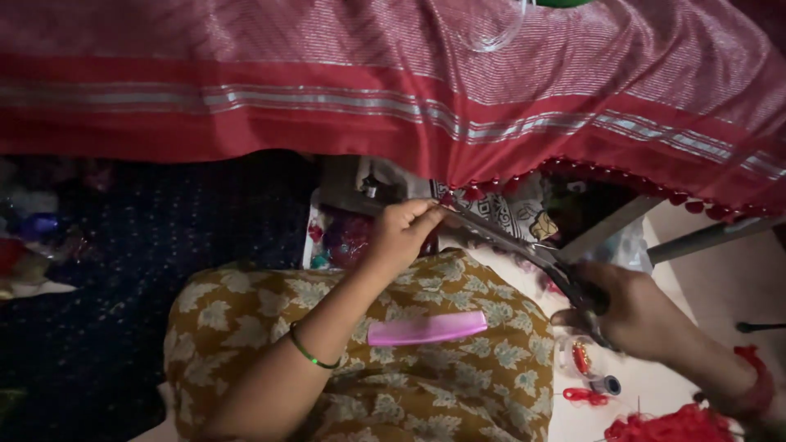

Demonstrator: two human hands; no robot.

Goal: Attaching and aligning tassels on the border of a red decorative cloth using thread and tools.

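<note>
Fingers (419,214) of the left hand (401,233) pinched together on a small red tassel (447,199) at the hem of the red cloth (393,82), just below the silver-striped border. Right hand (634,315) closed around the handles of scissors (524,245), fingers curled through the loops, blades stretched out long and slim toward the left hand, tips just beside the pinched tassel; cannot tell whether the blades stand apart or together. Green bangle (309,354) on the left wrist, red bangle (757,381) on the right. Pink comb (426,329) lying flat on the lap, on mustard fabric printed with pale leaves (458,385). More red tassels (679,198) hanging along the cloth's edge to the right. Red thread (671,426) heaped near the right forearm, with a small spool (607,385) and a looser red tangle (585,397) just beside it on the pale floor. Dark blue dotted cloth (164,237) spread at left, under the red one.
</note>
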